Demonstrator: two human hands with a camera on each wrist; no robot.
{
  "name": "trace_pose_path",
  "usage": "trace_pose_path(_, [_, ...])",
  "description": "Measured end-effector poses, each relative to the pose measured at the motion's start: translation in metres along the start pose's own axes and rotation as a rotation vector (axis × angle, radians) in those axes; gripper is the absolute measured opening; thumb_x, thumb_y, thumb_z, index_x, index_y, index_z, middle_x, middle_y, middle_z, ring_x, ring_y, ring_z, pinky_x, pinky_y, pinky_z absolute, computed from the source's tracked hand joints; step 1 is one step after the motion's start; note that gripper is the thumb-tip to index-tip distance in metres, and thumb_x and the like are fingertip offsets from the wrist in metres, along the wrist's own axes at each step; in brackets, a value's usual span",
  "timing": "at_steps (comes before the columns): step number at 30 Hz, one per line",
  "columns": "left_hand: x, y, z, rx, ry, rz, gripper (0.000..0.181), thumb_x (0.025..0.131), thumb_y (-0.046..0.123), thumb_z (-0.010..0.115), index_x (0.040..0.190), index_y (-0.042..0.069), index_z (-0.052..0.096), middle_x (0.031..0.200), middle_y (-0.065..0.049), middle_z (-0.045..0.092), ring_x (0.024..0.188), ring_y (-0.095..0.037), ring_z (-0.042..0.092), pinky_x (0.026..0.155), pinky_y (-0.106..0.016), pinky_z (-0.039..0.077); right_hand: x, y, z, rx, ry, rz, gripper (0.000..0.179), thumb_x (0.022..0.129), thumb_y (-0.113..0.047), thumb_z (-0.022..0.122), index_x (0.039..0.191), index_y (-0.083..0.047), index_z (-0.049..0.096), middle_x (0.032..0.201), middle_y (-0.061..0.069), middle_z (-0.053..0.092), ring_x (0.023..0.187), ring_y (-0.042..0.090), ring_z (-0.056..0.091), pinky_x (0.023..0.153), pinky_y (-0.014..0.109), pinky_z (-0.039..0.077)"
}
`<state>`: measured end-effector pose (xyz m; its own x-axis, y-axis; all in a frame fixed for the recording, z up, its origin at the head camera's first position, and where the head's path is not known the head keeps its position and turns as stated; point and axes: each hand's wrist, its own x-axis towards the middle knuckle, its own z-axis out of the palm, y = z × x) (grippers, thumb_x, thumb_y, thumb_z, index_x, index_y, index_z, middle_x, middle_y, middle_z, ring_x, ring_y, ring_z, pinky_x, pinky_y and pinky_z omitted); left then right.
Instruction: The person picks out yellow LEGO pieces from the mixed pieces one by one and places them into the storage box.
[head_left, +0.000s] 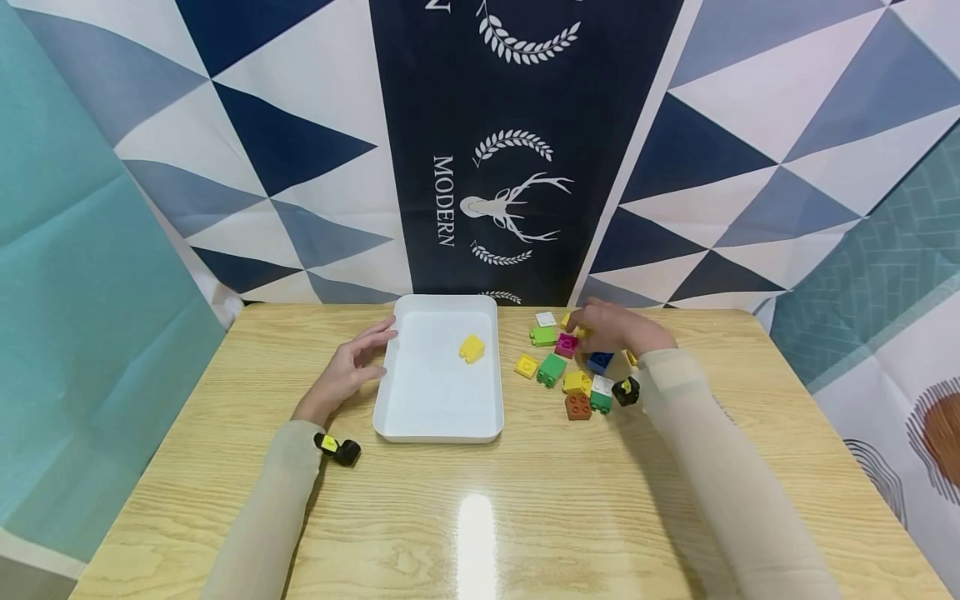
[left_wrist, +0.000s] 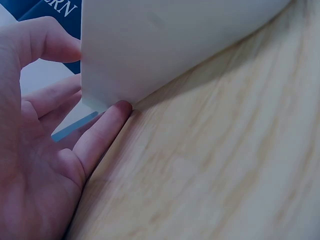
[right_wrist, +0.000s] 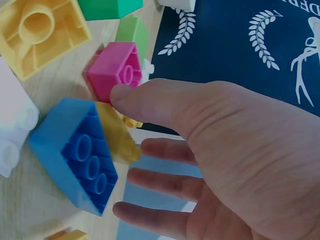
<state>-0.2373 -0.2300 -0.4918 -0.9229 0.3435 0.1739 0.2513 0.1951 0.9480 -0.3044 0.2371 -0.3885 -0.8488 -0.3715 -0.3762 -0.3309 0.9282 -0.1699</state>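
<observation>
My left hand touches the left side of a white tray. In the left wrist view its thumb and fingers are spread along the tray wall. Inside the tray lies one yellow toy brick. My right hand reaches over a loose group of toy bricks. Its thumb overlaps a pink brick, with the other fingers apart from it. A yellow brick and a blue brick lie beside the fingertips. No brick is visibly gripped.
Around the right hand are green bricks, a brown brick, a white brick and several yellow ones. They lie on a wooden table. A patterned cloth hangs behind the table's far edge.
</observation>
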Motion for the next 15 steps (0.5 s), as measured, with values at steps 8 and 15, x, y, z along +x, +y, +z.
trace_pose_path(8, [0.000, -0.001, 0.000, -0.001, -0.001, 0.001, 0.065, 0.097, -0.011, 0.065, 0.160, -0.011, 0.052, 0.188, -0.020, 0.028, 0.173, -0.047, 0.030, 0.119, 0.000, 0.033, 0.005, 0.003, 0.009, 0.044, 0.005, 0.021, 0.041, 0.103, -0.013, 0.074, 0.144, -0.013, 0.075, 0.144, 0.023, 0.062, 0.125, 0.041, 0.061, 0.117, 0.067, 0.057])
trace_pose_path(15, [0.000, -0.001, -0.001, -0.002, -0.001, 0.001, 0.065, 0.097, -0.011, 0.065, 0.161, -0.011, 0.052, 0.188, -0.020, 0.028, 0.174, -0.046, 0.027, 0.119, 0.001, 0.032, 0.008, 0.005, 0.014, 0.040, 0.016, 0.016, 0.042, 0.102, -0.009, 0.074, 0.144, -0.011, 0.075, 0.143, 0.024, 0.064, 0.121, 0.038, 0.060, 0.117, 0.062, 0.057])
